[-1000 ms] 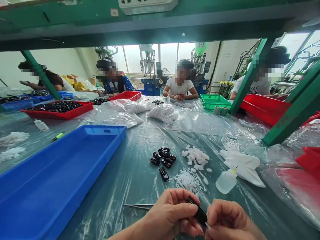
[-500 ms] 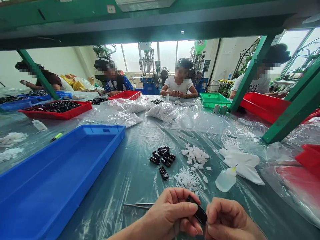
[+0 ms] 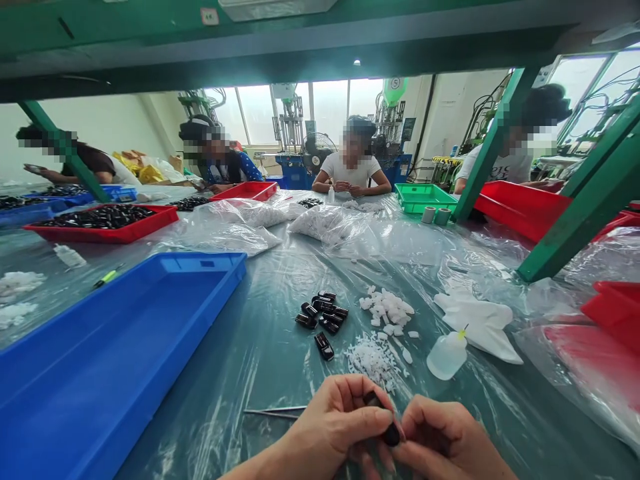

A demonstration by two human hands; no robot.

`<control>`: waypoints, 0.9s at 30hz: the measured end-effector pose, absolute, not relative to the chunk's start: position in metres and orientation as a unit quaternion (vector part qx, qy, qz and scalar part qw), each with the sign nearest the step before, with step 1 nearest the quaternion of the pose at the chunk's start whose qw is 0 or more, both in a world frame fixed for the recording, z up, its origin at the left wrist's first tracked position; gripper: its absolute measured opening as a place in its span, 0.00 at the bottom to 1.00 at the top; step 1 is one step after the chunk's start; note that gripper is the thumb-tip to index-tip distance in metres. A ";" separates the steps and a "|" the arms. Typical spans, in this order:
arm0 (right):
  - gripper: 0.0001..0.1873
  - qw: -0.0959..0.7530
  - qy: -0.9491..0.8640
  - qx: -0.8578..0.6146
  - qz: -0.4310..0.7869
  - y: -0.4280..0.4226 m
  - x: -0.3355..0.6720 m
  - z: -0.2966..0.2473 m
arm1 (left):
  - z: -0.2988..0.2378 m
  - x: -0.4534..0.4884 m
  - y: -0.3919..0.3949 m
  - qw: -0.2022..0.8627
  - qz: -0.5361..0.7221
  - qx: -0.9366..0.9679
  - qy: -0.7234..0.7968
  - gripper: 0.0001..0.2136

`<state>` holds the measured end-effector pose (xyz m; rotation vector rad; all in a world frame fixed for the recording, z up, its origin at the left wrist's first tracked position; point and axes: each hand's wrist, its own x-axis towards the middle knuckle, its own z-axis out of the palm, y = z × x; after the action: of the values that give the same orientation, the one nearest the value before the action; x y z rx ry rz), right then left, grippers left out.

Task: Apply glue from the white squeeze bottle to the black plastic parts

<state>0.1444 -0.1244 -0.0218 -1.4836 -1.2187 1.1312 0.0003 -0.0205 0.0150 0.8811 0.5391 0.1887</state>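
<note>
At the bottom edge, my left hand (image 3: 343, 427) pinches a small glossy black plastic part (image 3: 384, 421) between thumb and fingers. My right hand (image 3: 445, 437) is closed right against it, fingertips touching the same part's end. Just beyond my hands lie a cluster of several more black parts (image 3: 323, 313), a heap of small white pieces (image 3: 387, 310) and a spread of finer white bits (image 3: 373, 359). Thin metal tweezers (image 3: 275, 412) lie on the plastic sheet to the left of my left hand.
A big blue tray (image 3: 125, 347) fills the left. A small squeeze bottle (image 3: 447, 355) and white cloth (image 3: 477, 320) lie at right, red trays (image 3: 613, 310) beyond. Green frame legs (image 3: 575, 220) slant at right. Other people sit across the table with red (image 3: 100, 223) and green trays (image 3: 423, 199).
My hands have closed in together, and the black part has tilted and sunk deeper between my fingers. The view has shifted slightly.
</note>
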 end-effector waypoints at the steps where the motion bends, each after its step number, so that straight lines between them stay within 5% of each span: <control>1: 0.10 0.427 -0.512 -0.604 0.436 -0.126 0.145 -0.020 | 0.015 0.001 -0.020 0.861 0.096 0.427 0.260 0.17; 5: 0.03 0.476 -0.616 -0.595 0.200 -0.134 0.150 -0.009 | 0.017 0.002 -0.018 0.836 0.119 0.449 0.292 0.17; 9: 0.22 0.637 -0.476 -0.598 -0.102 -0.132 0.166 0.000 | 0.017 0.000 -0.017 0.813 0.129 0.478 0.306 0.27; 16: 0.45 0.564 -0.323 -0.753 0.097 -0.107 0.200 -0.032 | 0.021 -0.002 -0.020 0.815 0.110 0.483 0.302 0.22; 23: 0.25 0.489 -0.387 -0.758 0.193 -0.107 0.203 -0.027 | 0.017 -0.002 -0.020 0.832 0.088 0.475 0.272 0.23; 27: 0.16 0.436 -0.476 -0.756 0.106 -0.113 0.196 -0.013 | 0.013 -0.002 -0.020 0.842 0.060 0.464 0.268 0.21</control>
<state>0.1957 -0.1134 -0.0127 -1.8820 -1.1845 0.2626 -0.0021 -0.0204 0.0133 0.9804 0.5657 0.1276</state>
